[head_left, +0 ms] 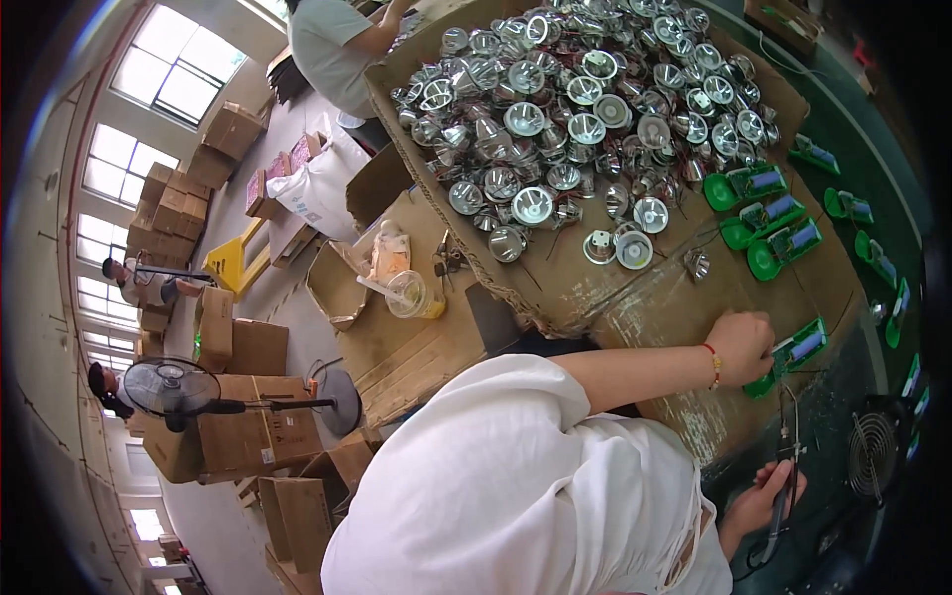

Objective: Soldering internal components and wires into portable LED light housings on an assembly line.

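Observation:
My left hand (744, 348) is curled at a green plastic lamp housing (799, 346) on the cardboard-covered table, its fingers over the housing's near side and partly hidden. A pale blue battery cell sits inside the housing. Below it, my right hand (769, 496) grips a soldering iron (784, 436) by its handle, the thin tip pointing up at the housing's lower edge. More green housings with batteries (785, 248) lie just beyond my left hand. A large heap of shiny lamp reflectors (585, 119) with thin wires fills the cardboard beyond.
Along the right stands a row of green housings (876, 260). A small round fan (873, 454) sits near my right hand. A plastic drink cup (415, 295) stands left of the heap. Further left are a pedestal fan (173, 388), stacked cartons (248, 426) and other people.

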Demonstrator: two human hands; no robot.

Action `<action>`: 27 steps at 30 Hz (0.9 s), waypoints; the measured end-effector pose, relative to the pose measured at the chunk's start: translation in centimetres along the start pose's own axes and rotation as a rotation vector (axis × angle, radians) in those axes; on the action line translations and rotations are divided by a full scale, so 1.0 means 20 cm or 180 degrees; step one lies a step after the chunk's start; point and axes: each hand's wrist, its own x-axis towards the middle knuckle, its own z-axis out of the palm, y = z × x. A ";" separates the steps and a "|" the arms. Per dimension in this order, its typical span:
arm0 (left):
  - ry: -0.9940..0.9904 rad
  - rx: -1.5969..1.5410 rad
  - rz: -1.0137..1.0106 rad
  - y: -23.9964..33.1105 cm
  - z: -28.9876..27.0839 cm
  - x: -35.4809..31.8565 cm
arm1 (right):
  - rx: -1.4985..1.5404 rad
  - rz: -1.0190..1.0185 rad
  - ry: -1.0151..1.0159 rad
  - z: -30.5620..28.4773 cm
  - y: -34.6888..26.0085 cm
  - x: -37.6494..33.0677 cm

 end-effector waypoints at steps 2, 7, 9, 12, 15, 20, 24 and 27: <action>-0.0103 -0.0008 0.0011 0.00 0.01 0.00 | -0.0166 -0.0030 0.0039 -0.02 0.00 0.00; -0.0048 0.0015 0.0037 0.00 0.02 0.01 | -0.0116 -0.0034 0.0107 -0.01 -0.01 -0.03; -0.0020 0.0070 0.0058 0.00 0.01 0.01 | -0.0116 -0.0077 0.0024 -0.02 0.00 -0.03; 0.0001 0.0147 0.0037 -0.02 0.01 0.02 | -0.0173 -0.0075 -0.0021 -0.01 -0.01 -0.03; -0.0189 0.0060 0.0141 0.00 -0.02 0.03 | -0.0117 -0.0039 0.0068 0.00 -0.04 -0.03; 0.0005 0.0338 0.0783 0.01 -0.07 -0.03 | -0.0036 0.0063 -0.0084 -0.03 -0.07 -0.06; 0.0232 0.0297 0.0865 -0.03 -0.13 -0.08 | 0.0294 0.0156 -0.0248 0.01 -0.07 -0.05; 0.0162 0.0010 0.0739 -0.04 -0.10 -0.08 | 0.0308 0.0140 -0.0223 -0.01 -0.10 -0.06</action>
